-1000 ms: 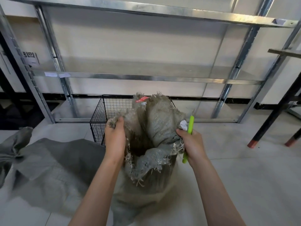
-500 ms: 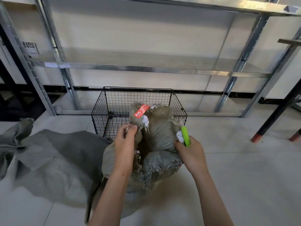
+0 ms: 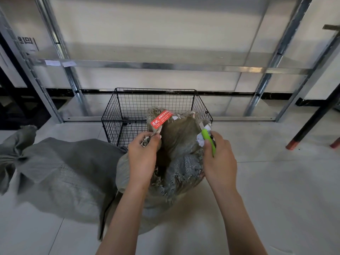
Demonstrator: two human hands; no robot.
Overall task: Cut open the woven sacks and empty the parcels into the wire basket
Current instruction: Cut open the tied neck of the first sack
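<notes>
Woven sack upright on floor, against wire basket's near side. Frayed rim pinched in left hand, opposite rim and green cutter clenched in right hand. Lift evenly, tip mouth over basket edge.

Left hand and right hand both clenched, forearms extended forward

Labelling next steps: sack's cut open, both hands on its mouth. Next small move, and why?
Probably tip the sack forward over the near rim of the wire basket. The left hand and right hand each grip a frayed edge of its open mouth, the right also holding the green cutter; the basket stands just behind, no parcels visible in it.
</notes>
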